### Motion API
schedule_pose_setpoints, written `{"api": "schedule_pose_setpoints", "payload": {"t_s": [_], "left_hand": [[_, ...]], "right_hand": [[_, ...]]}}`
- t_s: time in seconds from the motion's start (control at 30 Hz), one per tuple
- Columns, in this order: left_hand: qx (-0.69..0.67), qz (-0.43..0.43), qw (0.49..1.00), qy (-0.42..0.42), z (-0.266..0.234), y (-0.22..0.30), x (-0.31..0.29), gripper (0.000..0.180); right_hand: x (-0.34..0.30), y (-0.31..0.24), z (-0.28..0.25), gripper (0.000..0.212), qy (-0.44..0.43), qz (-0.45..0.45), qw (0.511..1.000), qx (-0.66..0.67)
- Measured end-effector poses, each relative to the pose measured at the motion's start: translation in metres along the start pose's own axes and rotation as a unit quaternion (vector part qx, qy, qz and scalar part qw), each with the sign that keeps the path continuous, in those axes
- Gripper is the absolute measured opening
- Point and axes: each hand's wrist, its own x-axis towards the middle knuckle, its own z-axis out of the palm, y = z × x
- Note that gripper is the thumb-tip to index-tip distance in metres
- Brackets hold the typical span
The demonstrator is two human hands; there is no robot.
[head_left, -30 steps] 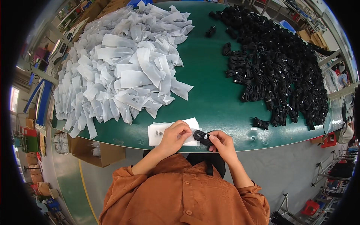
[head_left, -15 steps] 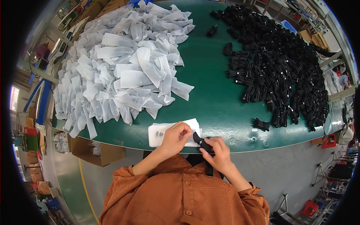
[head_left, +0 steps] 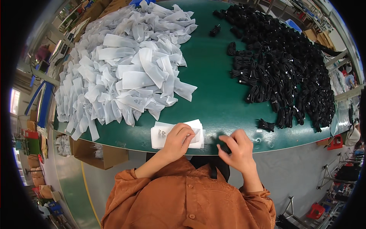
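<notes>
A small stack of flat white translucent bags point(head_left: 157, 142) with printed marks lies at the table's near edge. My left hand point(head_left: 177, 142) rests over the stack, its thumb and fingers pinching the edge of the top bag. Just right of the stack is my right hand point(head_left: 241, 152), smeared by motion, with a dark blurred shape between thumb and fingers; it is the black coiled cable point(head_left: 224, 145) seen more clearly a moment ago. The cable is apart from the bags.
A large heap of white bags point(head_left: 129, 80) covers the table's left side. Coiled black cables point(head_left: 282, 72) pile up on the right, with one loose coil point(head_left: 265, 125) nearer me. The green table point(head_left: 209, 87) shows between them. A cardboard box point(head_left: 100, 154) stands below the left edge.
My right hand has drawn right, away from the bag's opening, taking the black cable with it. My left hand stays at the stack, still pinching the bag.
</notes>
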Motion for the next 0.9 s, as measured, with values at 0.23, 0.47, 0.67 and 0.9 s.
{"api": "schedule_pose_setpoints", "payload": {"t_s": [0.23, 0.47, 0.67, 0.9], "left_hand": [[-0.021, -0.049, 0.998, -0.013, 0.008, -0.002, -0.002, 0.009], [-0.053, -0.083, 0.995, -0.022, 0.006, -0.002, -0.001, 0.008], [-0.097, -0.088, 0.991, -0.013, 0.006, 0.004, 0.002, 0.008], [-0.091, 0.027, 0.993, -0.069, 0.001, 0.004, 0.006, 0.01]], "right_hand": [[-0.018, 0.025, 0.049, 0.045, 0.001, 0.118, 0.993, -0.006], [-0.027, 0.006, 0.048, 0.032, -0.095, 0.273, 0.865, 0.411], [-0.021, 0.001, 0.047, 0.037, -0.217, 0.346, 0.78, 0.473], [-0.023, -0.003, 0.045, 0.039, -0.227, 0.381, 0.724, 0.529]]}}
